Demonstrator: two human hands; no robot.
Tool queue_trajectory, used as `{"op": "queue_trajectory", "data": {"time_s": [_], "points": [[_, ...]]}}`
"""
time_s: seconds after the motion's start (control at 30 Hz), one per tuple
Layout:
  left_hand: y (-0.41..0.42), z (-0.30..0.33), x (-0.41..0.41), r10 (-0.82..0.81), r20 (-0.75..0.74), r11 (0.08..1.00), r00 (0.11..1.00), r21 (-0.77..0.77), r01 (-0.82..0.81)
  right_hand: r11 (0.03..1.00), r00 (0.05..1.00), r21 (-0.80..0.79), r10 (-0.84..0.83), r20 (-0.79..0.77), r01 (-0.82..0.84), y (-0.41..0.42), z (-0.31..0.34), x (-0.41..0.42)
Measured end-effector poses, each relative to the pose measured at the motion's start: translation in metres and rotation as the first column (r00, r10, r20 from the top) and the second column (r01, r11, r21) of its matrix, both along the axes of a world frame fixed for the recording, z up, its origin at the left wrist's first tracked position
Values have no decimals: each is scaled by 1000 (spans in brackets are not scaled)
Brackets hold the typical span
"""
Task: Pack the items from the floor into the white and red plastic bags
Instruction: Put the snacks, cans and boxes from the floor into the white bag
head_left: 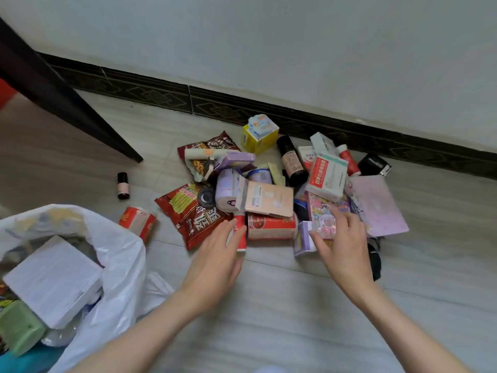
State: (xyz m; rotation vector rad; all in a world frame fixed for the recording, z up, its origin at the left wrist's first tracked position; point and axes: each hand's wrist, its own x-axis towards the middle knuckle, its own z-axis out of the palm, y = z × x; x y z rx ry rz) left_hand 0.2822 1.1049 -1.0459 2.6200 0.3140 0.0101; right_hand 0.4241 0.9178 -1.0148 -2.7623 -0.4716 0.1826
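Already the white bag point(118, 265), at the floor's near left edge, is partly filled with a white box point(53, 281) and a green tub point(18, 327). Beyond it, both hands are stretched open, nothing gripped: the left hand point(215, 262) beside a red tube point(240, 232), the right hand point(344, 251) over a pink pack point(325, 219). Farther on, toward the wall, most of the pile point(269, 184) is left unpacked. No red bag is seen.

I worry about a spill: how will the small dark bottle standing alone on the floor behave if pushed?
The small dark bottle stands upright and narrow, so it probably tips easily. Being round, it would likely roll afterwards. It looks like glass, perhaps fragile.
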Motion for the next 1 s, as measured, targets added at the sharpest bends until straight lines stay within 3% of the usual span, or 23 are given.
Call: {"op": "queue_trajectory", "data": {"time_s": [0.07, 0.17, 0.37, 0.5, 0.6, 0.77, 1.0], "points": [[5, -2, 26, 151, 66, 984, 986, -105, -144, 995, 989, 8, -96, -116, 98, 0, -9, 3], [15, -3, 63, 436, -27, 851, 900, -314, -422, 992, 974, 0, -126, -189, 129, -3, -21, 3], [25, -7, 99, 630, -147, 659, 762, -418, -625, 989, 979, 83, -109, -175, 124, -3, -16, 3], [22, 0, 93, 601, -186, 662, 777, -428, -615, 985, 985, 109, -116, -131, 131, -2, -7, 0], [22, 14, 64, 551, -227, 616, 803, -538, -575, 973, 991, 205, -82, -105, 102, 1, 7, -9], [20, 47, -7, 578, -216, 544, 787, -617, -569, 969, 985, 248, 49, -163, -7, 14, 43, -42], [48, 101, -103, 637, -160, 562, 754, -573, -597, 919, 909, 337, 306, -283, -204, 61, 101, -90]]}}
